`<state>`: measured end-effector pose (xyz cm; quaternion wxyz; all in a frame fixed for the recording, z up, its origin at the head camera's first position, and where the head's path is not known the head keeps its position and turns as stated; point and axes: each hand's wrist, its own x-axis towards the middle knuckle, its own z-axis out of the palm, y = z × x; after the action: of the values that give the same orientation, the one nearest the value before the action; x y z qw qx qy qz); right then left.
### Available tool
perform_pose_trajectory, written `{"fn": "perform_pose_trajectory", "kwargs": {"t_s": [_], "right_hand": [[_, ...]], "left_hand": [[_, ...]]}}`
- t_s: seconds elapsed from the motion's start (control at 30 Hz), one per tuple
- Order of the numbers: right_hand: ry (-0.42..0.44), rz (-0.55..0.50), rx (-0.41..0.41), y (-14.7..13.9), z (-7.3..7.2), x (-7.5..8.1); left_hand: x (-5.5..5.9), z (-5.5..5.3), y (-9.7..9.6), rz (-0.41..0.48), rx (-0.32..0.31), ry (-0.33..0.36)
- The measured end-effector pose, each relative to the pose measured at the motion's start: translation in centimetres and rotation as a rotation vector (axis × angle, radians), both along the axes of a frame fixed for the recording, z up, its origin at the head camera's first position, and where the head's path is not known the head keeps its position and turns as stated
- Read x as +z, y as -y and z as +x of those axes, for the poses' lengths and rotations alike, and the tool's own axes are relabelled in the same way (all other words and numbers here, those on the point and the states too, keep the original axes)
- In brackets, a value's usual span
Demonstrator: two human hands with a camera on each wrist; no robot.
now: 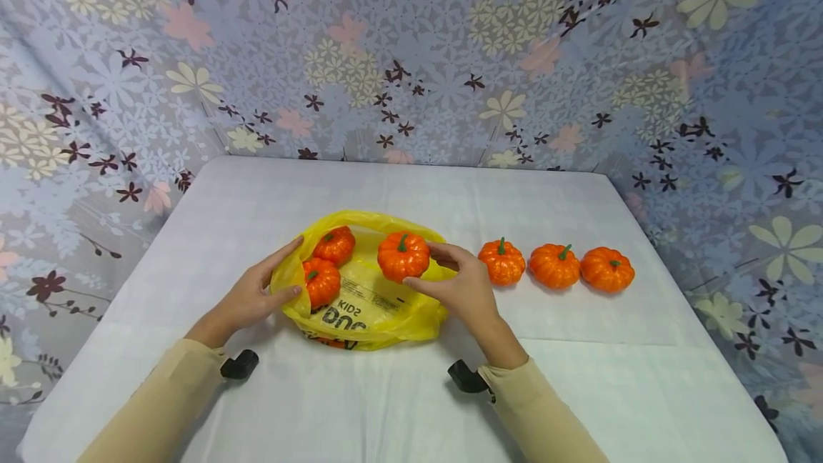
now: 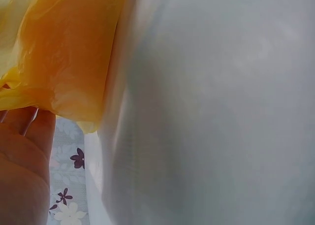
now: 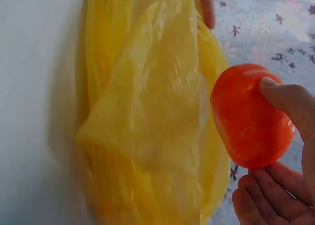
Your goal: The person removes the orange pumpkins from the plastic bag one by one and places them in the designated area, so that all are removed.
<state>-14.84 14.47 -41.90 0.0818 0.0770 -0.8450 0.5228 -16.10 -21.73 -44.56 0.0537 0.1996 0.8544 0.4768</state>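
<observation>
My right hand (image 1: 463,288) pinches a small orange pumpkin (image 1: 403,257) with a green stem between thumb and fingers. In the head view this pumpkin overlaps the right part of the open mouth of a yellow plastic bag (image 1: 366,336). The right wrist view shows the held pumpkin's smooth side (image 3: 251,116), beside the bag's crumpled wall. At the bag's left side, my left hand (image 1: 260,295) grips the plastic, its thumb and fingers spread around it. Inside the bag, near that hand, lie two more pumpkins, an upper one (image 1: 336,245) and a lower one (image 1: 321,283).
To the right of the bag, a row of three orange pumpkins stands on the white-covered table (image 1: 579,384): one on the left (image 1: 501,261), one in the middle (image 1: 554,267) and one on the right (image 1: 607,270). Flowered cloth (image 1: 411,56) hangs behind the table.
</observation>
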Motion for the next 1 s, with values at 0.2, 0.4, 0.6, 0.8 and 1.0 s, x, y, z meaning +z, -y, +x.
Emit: {"fn": "perform_pose_trajectory", "kwargs": {"t_s": [0.2, 0.4, 0.6, 0.8, 1.0], "right_hand": [[0.005, -0.007, -0.032, -2.6, 0.9, 0.4], [-0.015, -0.022, -0.040, -4.9, 1.9, 0.4], [-0.032, 0.013, -0.085, -7.1, 3.1, -0.6], [-0.003, 0.056, -0.162, -9.4, 4.4, -1.0], [0.053, 0.120, -0.267, -12.1, 5.9, -1.1]], "left_hand": [[0.4, -0.2, -0.2, -0.012, -0.007, 0.011], [0.5, 0.0, -0.2, -0.019, 0.002, 0.016], [-0.1, 0.4, 0.0, 0.011, -0.001, -0.007], [0.1, 0.5, 0.0, 0.021, 0.003, -0.004], [0.3, 0.4, -0.2, 0.015, 0.008, 0.022]]}}
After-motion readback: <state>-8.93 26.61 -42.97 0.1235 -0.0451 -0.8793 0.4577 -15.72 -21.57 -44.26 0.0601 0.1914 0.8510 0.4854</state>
